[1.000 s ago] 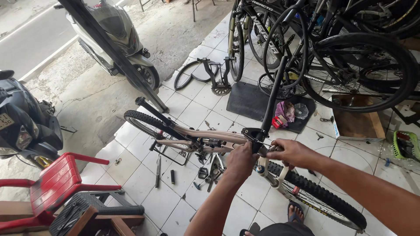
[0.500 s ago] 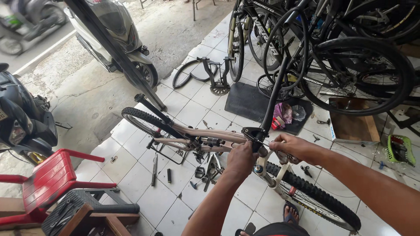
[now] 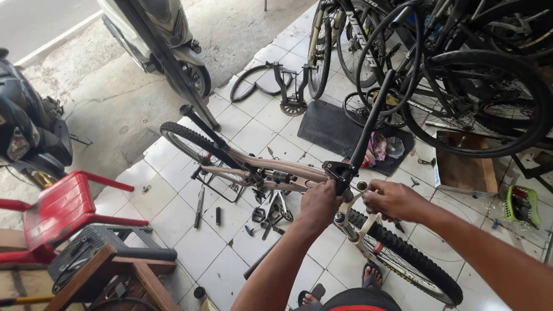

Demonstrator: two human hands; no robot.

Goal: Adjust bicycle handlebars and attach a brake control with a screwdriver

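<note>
A row of parked bicycles [image 3: 461, 75] fills the frame from twelve to three o'clock, wheels and frames overlapping. At eleven o'clock a scooter [image 3: 167, 34] stands on the concrete, and a dark motorbike [image 3: 26, 126] sits at nine.

The bicycle [image 3: 271, 173] being worked on stands across the white tiled floor [image 3: 190, 242] in the middle, its tan frame running from a knobby rear wheel [image 3: 190, 141] at ten o'clock to the front wheel [image 3: 415, 262] at five. The black handlebar [image 3: 374, 115] rises from the stem toward one o'clock.

A red plastic chair [image 3: 57, 213] stands at eight o'clock, with a wooden bench [image 3: 124, 276] just below it at seven. A black mat [image 3: 334, 129] lies on the tiles at one o'clock, and a wooden box [image 3: 464, 167] sits at three.

The left hand [image 3: 319, 204] is closed on the frame just behind the stem, at the centre. The right hand [image 3: 394, 198] sits just beside it, toward four o'clock, fingers curled at the top of the white fork [image 3: 360, 227]; whether it grips the fork or a small part there is hard to tell.

Loose tools [image 3: 271, 216] lie scattered on the tiles under the frame, toward seven o'clock of the hands.
</note>
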